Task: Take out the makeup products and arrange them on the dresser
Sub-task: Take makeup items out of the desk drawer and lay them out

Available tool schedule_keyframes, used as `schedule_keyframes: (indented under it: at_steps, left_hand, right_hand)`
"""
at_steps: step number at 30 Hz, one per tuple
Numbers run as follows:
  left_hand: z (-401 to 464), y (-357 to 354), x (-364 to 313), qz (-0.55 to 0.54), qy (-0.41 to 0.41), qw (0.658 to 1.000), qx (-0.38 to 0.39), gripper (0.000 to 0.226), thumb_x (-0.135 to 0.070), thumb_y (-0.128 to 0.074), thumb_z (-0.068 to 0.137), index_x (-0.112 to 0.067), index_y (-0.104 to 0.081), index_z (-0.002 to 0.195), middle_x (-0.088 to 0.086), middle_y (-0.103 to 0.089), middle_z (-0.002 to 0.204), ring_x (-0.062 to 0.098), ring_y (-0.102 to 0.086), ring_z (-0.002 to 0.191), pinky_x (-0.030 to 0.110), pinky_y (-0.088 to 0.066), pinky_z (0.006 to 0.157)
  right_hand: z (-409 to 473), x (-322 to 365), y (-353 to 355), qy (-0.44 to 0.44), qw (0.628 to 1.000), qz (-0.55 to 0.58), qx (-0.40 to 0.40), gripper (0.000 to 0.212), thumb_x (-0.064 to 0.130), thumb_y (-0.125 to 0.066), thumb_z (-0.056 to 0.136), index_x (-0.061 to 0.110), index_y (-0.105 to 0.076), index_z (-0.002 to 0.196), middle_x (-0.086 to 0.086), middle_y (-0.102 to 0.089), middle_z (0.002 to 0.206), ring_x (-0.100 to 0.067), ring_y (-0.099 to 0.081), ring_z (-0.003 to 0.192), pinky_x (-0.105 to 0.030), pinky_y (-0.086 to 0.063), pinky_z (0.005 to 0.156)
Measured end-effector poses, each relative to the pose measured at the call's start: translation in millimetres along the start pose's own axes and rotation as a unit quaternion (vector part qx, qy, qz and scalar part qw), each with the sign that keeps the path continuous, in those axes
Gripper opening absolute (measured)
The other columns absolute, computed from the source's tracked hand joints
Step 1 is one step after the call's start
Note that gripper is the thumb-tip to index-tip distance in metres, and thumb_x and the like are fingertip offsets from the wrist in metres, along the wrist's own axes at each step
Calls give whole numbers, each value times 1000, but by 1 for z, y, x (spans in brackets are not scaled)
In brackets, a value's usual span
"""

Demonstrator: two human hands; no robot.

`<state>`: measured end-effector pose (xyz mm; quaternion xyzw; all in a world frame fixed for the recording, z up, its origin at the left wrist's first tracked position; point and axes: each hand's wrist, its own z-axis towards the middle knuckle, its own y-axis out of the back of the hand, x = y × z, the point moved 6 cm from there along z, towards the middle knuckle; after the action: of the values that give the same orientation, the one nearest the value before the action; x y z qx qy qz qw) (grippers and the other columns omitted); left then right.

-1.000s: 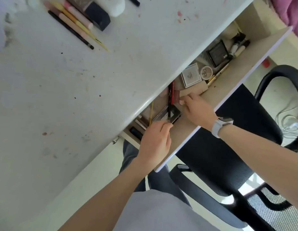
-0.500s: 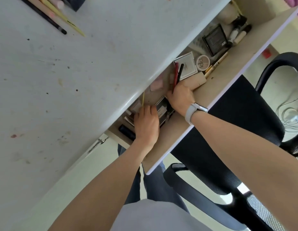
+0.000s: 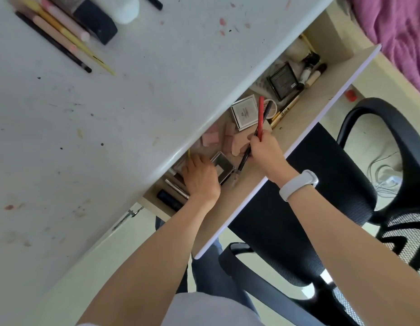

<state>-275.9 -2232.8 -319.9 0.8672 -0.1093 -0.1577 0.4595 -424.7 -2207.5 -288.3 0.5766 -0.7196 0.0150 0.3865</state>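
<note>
- The right hand [image 3: 266,150] was closed around two slim sticks at once, a red pencil [image 3: 261,114] and a black pencil [image 3: 256,142], both raised clear of the drawer's contents with their far ends up.
- The left hand [image 3: 200,178] was down in the left part of the open drawer [image 3: 305,111], fingers curled under among the products. A thin yellow stick [image 3: 188,152] showed at its far side; whether the hand actually gripped it could not be told.
- Remaining products lay in the drawer: a mirrored compact [image 3: 222,167] just right of the left hand, a white square case [image 3: 245,112], a black square compact [image 3: 283,81] further right, and dark tubes [image 3: 171,196] at the left end.
- On the dresser top [image 3: 133,95], a row of pencils [image 3: 56,36] and a dark block [image 3: 96,22] already lay at the far left corner.
- Judgement: the step in hand was the lift-out. The two pencils would be best drawn towards the person and then up, held firmly so that neither slips from the pair.
- Judgement: the dresser's overhanging edge [image 3: 227,97] covered the far part of the drawer. The left hand sat right beneath it and should come back before rising, or its knuckles may catch.
- The drawer front [image 3: 289,154] bounded the near side, with a black chair [image 3: 322,184] close behind it; room there was tight.
- The dresser top was bare through its middle, apart from stains, giving ample room to set items down beside the existing row.
</note>
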Motion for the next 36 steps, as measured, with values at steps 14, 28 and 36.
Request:
schedule_keyframes:
  at_steps: [14, 28, 36]
  left_hand:
    - [-50, 63, 17, -362, -71, 928, 56, 24, -10, -52, 89, -21, -42, 108, -10, -55, 94, 13, -58, 89, 10, -41, 62]
    - [-56, 179, 226, -670, 256, 658, -227, 26, -11, -64, 84, -18, -51, 105, -4, -61, 90, 10, -60, 82, 20, -48, 70]
    - [-7, 194, 277, -646, 283, 667, -242, 22, -8, -64, 80, -6, -61, 102, 3, -68, 97, 15, -65, 85, 24, -53, 72]
  right_hand:
    - [-59, 52, 24, 175, 980, 80, -41, 19, 21, -39, 97, 35, -52, 96, 4, -47, 62, -11, -42, 50, -25, -39, 48]
    - [-119, 177, -152, 393, 873, -267, 108, 63, -3, -34, 92, 20, -12, 147, -10, -42, 114, -22, -47, 78, -16, -34, 66]
    - [-107, 232, -243, 396, 837, -375, 38, 59, -4, -40, 85, 10, -25, 141, -16, -37, 120, -30, -43, 100, -31, -42, 80]
